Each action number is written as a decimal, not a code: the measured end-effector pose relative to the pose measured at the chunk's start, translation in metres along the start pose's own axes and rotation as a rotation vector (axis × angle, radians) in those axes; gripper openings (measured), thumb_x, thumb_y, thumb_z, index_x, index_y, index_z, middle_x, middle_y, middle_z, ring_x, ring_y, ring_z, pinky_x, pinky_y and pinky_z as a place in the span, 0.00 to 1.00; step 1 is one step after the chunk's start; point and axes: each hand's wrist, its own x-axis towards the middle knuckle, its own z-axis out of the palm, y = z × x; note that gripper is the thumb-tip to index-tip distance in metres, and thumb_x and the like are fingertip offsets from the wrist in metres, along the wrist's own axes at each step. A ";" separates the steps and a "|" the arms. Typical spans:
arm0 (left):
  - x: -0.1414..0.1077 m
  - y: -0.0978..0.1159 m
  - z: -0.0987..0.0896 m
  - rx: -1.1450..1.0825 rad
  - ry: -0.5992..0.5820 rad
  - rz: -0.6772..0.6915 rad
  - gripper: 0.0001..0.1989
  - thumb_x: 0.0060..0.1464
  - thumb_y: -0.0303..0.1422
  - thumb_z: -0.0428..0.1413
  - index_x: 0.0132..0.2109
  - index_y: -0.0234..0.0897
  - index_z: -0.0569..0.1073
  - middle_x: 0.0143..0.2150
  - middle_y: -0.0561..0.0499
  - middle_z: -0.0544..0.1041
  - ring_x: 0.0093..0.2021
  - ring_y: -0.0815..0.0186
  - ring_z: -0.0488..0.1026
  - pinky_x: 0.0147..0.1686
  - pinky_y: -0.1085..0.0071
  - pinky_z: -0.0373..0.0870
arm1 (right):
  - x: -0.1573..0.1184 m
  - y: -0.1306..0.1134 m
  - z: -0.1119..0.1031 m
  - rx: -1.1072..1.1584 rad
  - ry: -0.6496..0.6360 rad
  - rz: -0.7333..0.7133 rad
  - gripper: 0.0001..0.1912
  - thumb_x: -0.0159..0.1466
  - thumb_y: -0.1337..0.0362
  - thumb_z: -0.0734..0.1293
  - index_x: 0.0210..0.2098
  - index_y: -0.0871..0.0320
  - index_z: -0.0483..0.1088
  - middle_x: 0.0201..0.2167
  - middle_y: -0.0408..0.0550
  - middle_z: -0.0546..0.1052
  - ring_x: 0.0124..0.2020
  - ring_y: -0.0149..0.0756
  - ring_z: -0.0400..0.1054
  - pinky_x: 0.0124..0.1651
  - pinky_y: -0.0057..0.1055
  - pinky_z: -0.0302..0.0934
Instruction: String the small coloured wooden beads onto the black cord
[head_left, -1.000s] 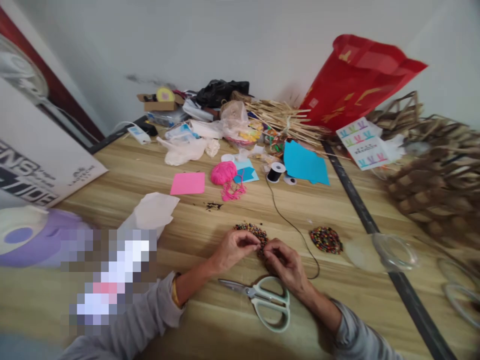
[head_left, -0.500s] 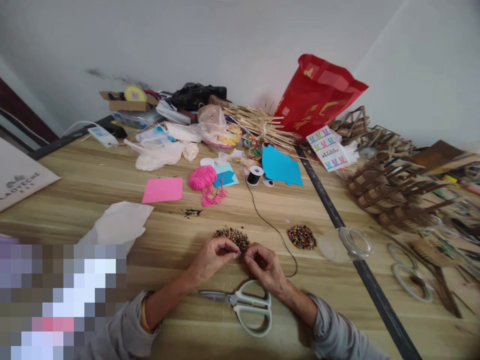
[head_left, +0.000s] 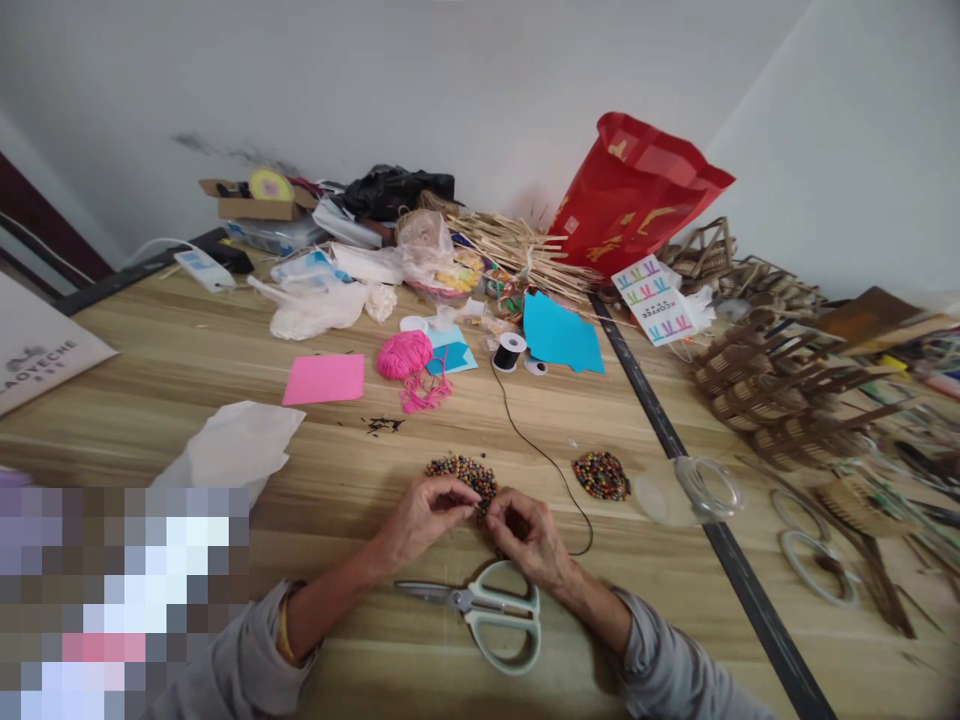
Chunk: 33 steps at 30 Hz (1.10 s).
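Note:
My left hand (head_left: pixel 431 515) is closed in a pinch beside a heap of small multicoloured beads (head_left: pixel 457 468); whatever lies between its fingertips is too small to name. Facing it, my right hand (head_left: pixel 529 535) pinches thumb to fingers near the same heap. A thin black cord (head_left: pixel 551 460) runs from a black spool (head_left: pixel 509 352), curves round and passes under my right hand, seemingly into its grip. Scissors with pale handles (head_left: pixel 506 615) lie just below both hands, blades pointing left. Strung beads in a coil (head_left: pixel 601 476) rest to the right.
Pink yarn (head_left: pixel 405 355), a pink sheet (head_left: pixel 324 379) and a blue sheet (head_left: pixel 562 335) lie farther back. Crumpled white paper (head_left: pixel 240 445) is at left. Clear coiled line (head_left: pixel 709 488) and woven baskets (head_left: pixel 765 390) occupy the right. A red bag (head_left: pixel 637 200) stands behind.
The view has shifted very slightly. Both hands keep nearly the same pinched pose by the beads; nothing else has visibly moved.

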 end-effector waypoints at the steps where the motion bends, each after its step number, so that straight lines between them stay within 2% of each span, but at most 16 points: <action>1: 0.000 0.001 0.000 0.015 0.000 0.024 0.05 0.47 0.27 0.57 0.33 0.33 0.77 0.32 0.49 0.78 0.34 0.66 0.73 0.37 0.71 0.68 | 0.000 0.000 0.000 0.002 -0.001 -0.001 0.09 0.62 0.61 0.61 0.27 0.59 0.64 0.20 0.41 0.64 0.21 0.27 0.56 0.22 0.23 0.50; 4: -0.001 0.003 0.000 0.052 0.010 0.065 0.05 0.48 0.27 0.56 0.32 0.33 0.77 0.32 0.49 0.77 0.34 0.66 0.72 0.36 0.72 0.68 | 0.000 0.001 0.000 0.003 -0.001 0.003 0.10 0.62 0.60 0.61 0.27 0.59 0.65 0.20 0.41 0.64 0.21 0.27 0.56 0.22 0.23 0.50; 9: -0.002 0.003 0.001 0.028 -0.024 0.036 0.05 0.46 0.27 0.58 0.33 0.32 0.76 0.33 0.48 0.77 0.34 0.66 0.73 0.35 0.73 0.68 | -0.001 0.003 0.000 0.005 -0.009 -0.009 0.11 0.62 0.59 0.61 0.27 0.59 0.65 0.21 0.42 0.65 0.21 0.27 0.56 0.22 0.23 0.50; 14: -0.001 0.003 0.002 0.118 -0.019 0.103 0.04 0.48 0.28 0.57 0.29 0.33 0.76 0.28 0.50 0.76 0.31 0.67 0.71 0.33 0.73 0.66 | -0.001 0.001 0.000 0.000 -0.002 -0.014 0.12 0.62 0.58 0.62 0.27 0.59 0.65 0.21 0.42 0.65 0.21 0.27 0.56 0.22 0.23 0.51; 21: -0.003 0.012 0.000 0.130 -0.020 0.098 0.05 0.50 0.28 0.55 0.29 0.32 0.74 0.28 0.50 0.75 0.32 0.67 0.70 0.34 0.73 0.65 | -0.001 0.000 -0.003 0.158 -0.006 0.062 0.15 0.63 0.53 0.61 0.35 0.59 0.67 0.22 0.42 0.67 0.20 0.27 0.56 0.21 0.23 0.52; 25: -0.003 0.012 0.000 0.087 0.003 0.107 0.05 0.50 0.29 0.55 0.29 0.32 0.74 0.29 0.50 0.74 0.32 0.67 0.70 0.34 0.73 0.65 | -0.002 0.004 -0.002 0.228 -0.048 0.111 0.16 0.63 0.51 0.62 0.36 0.59 0.67 0.22 0.42 0.67 0.18 0.25 0.55 0.20 0.22 0.50; 28: -0.003 0.008 0.001 0.061 0.014 0.108 0.05 0.50 0.29 0.55 0.30 0.32 0.74 0.29 0.49 0.74 0.33 0.66 0.70 0.33 0.73 0.66 | -0.002 0.004 0.000 0.255 -0.059 0.106 0.15 0.62 0.53 0.63 0.35 0.60 0.67 0.20 0.41 0.66 0.18 0.25 0.56 0.20 0.22 0.51; 33: -0.003 0.004 0.001 0.070 0.007 0.125 0.05 0.50 0.29 0.55 0.29 0.31 0.74 0.29 0.49 0.74 0.33 0.66 0.70 0.34 0.73 0.65 | 0.000 0.001 0.002 0.187 0.001 0.073 0.15 0.62 0.54 0.63 0.29 0.60 0.66 0.19 0.40 0.65 0.17 0.25 0.56 0.19 0.21 0.51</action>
